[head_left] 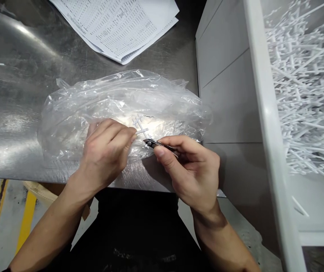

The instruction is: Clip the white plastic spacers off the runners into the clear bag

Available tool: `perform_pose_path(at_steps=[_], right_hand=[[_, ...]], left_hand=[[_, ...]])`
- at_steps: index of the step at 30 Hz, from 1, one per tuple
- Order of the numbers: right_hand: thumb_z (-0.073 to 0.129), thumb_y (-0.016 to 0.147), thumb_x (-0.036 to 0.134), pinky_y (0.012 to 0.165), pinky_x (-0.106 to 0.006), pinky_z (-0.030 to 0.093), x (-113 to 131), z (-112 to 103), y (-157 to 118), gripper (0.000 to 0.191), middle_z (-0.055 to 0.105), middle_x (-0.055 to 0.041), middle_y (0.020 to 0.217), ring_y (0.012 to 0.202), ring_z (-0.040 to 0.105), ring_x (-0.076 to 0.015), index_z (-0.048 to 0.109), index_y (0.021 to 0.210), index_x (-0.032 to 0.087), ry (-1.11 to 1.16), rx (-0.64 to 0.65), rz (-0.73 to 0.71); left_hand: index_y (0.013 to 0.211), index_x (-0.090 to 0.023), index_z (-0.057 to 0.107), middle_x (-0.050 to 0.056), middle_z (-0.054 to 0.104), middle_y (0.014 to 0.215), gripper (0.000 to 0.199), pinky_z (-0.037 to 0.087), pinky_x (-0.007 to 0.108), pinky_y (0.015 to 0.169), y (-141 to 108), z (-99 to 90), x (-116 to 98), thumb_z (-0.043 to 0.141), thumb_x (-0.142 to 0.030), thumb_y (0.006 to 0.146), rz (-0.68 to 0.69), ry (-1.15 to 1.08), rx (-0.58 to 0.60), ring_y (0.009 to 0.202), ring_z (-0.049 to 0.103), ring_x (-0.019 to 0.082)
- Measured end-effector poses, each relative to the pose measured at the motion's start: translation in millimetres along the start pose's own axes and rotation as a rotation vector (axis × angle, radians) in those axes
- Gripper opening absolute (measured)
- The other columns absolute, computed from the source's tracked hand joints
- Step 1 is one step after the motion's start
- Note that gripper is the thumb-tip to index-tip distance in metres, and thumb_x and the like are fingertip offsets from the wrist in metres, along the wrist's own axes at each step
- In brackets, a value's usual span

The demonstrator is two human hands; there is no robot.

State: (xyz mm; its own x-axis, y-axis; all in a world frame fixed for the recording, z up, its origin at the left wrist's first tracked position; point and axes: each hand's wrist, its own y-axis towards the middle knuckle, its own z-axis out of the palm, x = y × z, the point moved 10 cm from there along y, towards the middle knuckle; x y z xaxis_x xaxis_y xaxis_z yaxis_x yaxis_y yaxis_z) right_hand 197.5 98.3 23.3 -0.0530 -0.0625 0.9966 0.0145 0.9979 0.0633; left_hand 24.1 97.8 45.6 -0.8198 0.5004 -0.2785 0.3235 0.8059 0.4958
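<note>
Left hand (108, 145): fingers pinched together on one arm of a white branched piece (138, 122), which sits over the clear plastic bag (116, 98). Right hand (192, 166): fingers clamped on small dark cutters (154, 143), tips right beside the piece's lower end; blade gap too small to tell. Step in hand: looks like snipping the piece. Next move seems to call for a steady left pinch and careful tip alignment, well clear of fingertips. Bench (14, 98) edge runs close under both wrists; bin (267, 113) wall limits rightward room. Freer space lies leftward.
</note>
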Motion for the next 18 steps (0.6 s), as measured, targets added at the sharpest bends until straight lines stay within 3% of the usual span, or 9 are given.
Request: perform_pose_path(at_steps=[6, 10, 14, 18], right_hand=[[0.086, 0.092, 0.016, 0.053, -0.019, 0.054, -1.7, -10.8, 3.2, 0.008, 0.074, 0.007, 0.069, 0.052, 0.059, -0.007, 0.083, 0.095, 0.022, 0.116, -0.11, 0.029], [0.085, 0.092, 0.017, 0.057, -0.023, 0.059, -1.6, -14.1, 4.3, 0.006, 0.076, 0.005, 0.072, 0.056, 0.066, -0.0097, 0.082, 0.095, 0.022, 0.079, -0.15, 0.005], [0.085, 0.093, 0.021, 0.057, -0.025, 0.061, -2.3, -14.9, 2.8, 0.006, 0.081, 0.0018, 0.079, 0.061, 0.073, -0.0132, 0.081, 0.098, 0.021, 0.001, -0.169, -0.019], [0.086, 0.092, 0.024, 0.061, -0.028, 0.062, 2.8, -18.1, -0.8, 0.008, 0.08, 0.0012, 0.079, 0.065, 0.074, -0.0156, 0.081, 0.097, 0.022, -0.124, -0.197, -0.11]], left_hand=[[0.104, -0.018, 0.073, 0.003, 0.083, 0.101, 0.009, 0.061, 0.035, 0.095, -4.0, -10.3, 3.5, 0.068, -0.013, 0.109, 0.04, -0.111, -0.074, 0.101, 0.08, 0.02], [0.121, -0.021, 0.075, 0.002, 0.085, 0.113, 0.015, 0.066, 0.026, 0.095, -10.5, -21.0, 0.4, 0.071, -0.013, 0.109, 0.09, -0.164, -0.149, 0.102, 0.082, 0.014], [0.117, -0.019, 0.075, 0.006, 0.083, 0.116, 0.013, 0.07, 0.03, 0.098, -16.2, -33.4, -19.6, 0.073, -0.012, 0.106, 0.238, -0.165, -0.189, 0.11, 0.081, 0.018], [0.11, -0.019, 0.076, 0.007, 0.083, 0.115, 0.011, 0.073, 0.036, 0.1, -23.1, -40.4, -48.1, 0.067, -0.012, 0.109, 0.297, -0.203, -0.062, 0.115, 0.081, 0.021]])
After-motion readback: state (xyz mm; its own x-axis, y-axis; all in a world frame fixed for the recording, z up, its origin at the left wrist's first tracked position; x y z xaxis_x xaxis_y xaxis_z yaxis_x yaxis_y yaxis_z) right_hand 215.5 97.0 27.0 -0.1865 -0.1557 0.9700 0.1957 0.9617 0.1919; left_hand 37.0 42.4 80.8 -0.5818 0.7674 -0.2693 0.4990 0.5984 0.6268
